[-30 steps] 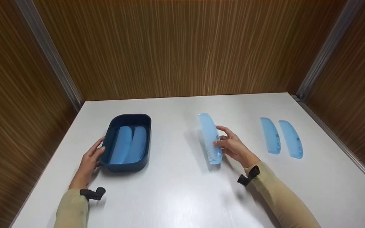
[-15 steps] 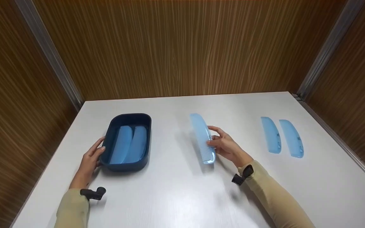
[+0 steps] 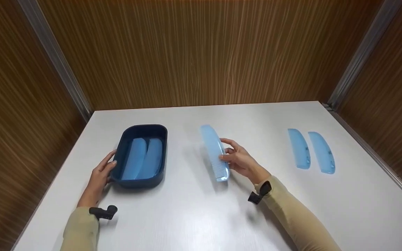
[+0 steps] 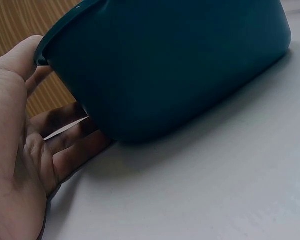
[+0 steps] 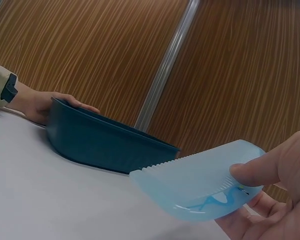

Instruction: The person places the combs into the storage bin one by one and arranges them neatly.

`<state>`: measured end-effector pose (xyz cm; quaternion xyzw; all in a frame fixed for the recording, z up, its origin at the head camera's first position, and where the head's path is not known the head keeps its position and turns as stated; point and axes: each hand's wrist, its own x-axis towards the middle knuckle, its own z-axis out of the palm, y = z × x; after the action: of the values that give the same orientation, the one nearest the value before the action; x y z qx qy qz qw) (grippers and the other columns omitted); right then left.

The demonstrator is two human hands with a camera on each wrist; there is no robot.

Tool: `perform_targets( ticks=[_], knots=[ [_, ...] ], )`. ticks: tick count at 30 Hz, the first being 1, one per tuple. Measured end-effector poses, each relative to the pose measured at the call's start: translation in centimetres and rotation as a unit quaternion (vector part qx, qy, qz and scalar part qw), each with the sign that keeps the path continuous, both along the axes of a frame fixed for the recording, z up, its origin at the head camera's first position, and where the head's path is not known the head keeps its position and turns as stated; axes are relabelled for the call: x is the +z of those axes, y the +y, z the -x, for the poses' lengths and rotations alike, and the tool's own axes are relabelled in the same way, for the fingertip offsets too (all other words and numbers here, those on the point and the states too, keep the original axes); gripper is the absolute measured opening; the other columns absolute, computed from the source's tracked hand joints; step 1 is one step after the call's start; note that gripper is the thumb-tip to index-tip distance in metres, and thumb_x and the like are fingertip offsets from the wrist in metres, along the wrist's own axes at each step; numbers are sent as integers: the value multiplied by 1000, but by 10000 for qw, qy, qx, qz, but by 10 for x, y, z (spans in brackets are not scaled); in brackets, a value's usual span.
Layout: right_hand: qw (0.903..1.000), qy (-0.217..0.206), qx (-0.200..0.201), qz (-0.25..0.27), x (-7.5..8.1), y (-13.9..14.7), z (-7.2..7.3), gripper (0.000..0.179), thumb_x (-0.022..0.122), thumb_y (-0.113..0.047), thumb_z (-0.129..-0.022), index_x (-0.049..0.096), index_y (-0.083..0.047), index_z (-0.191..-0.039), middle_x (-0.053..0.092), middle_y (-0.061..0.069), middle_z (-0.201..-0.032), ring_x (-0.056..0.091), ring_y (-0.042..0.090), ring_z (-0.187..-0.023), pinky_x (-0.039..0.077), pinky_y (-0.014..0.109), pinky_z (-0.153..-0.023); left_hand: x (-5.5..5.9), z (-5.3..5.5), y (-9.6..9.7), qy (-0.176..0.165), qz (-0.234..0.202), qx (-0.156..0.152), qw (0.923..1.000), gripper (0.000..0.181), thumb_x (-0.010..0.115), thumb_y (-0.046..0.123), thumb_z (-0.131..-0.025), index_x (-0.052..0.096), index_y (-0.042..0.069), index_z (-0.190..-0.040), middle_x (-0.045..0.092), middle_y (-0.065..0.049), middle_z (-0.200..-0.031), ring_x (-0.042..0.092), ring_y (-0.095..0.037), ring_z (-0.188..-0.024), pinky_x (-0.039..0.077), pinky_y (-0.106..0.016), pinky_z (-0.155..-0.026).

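My right hand [image 3: 240,161] pinches a light-blue comb [image 3: 212,150] by its spine, thumb on the near face and fingers behind. The comb is held above the table, teeth toward the left; a printed blue design shows on it in the right wrist view. At the left, my left hand [image 3: 99,176] grips the side of a dark-blue box [image 3: 138,184]. Its thumb lies at the rim, while the other fingers lie along the outer wall, down to the base in the left wrist view. Inside the box, two blue combs, one left [image 3: 135,158] and one right [image 3: 152,158], lie side by side.
Two more light-blue combs, a nearer one [image 3: 299,149] and an outer one [image 3: 322,152], lie on the white table [image 3: 187,216] at the right. Wood-patterned panels [image 3: 201,52] enclose the table at the back and both sides.
My right hand has moved left with the comb, toward the box. The left hand, the box and the two combs lying at the right stay where they were.
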<state>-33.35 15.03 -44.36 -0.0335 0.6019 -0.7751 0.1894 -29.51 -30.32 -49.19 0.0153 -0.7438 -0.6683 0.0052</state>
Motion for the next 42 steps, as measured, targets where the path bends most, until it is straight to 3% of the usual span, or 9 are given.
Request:
perform_targets(
  ticks=[17,29,42],
  knots=[
    [9998,77,87,148,3,-36,-2,65,69,0,-67,42,-22,-122,46,11,-99,49,25,-90,43,40,-71,-2,2,-1,138,29,-89,9999,50,47,45,-83,30,39,-130,32,-8,-134,40,-27,-112,42,-28,-77],
    [9990,18,301,328,8,-69,-4,64,68,-1,-68,41,-20,-123,46,13,-103,47,26,-94,42,41,-74,-4,1,-2,62,29,-35,10000,48,47,46,-83,31,42,-128,32,-7,-134,37,-25,-115,33,-42,-86],
    [9958,-179,557,708,8,-91,-9,58,67,-1,-71,43,-17,-122,50,16,-102,51,27,-93,43,42,-74,-3,1,-1,143,-24,-7,9999,50,48,43,-84,32,37,-130,38,-9,-129,41,-25,-112,41,-31,-78]
  ],
)
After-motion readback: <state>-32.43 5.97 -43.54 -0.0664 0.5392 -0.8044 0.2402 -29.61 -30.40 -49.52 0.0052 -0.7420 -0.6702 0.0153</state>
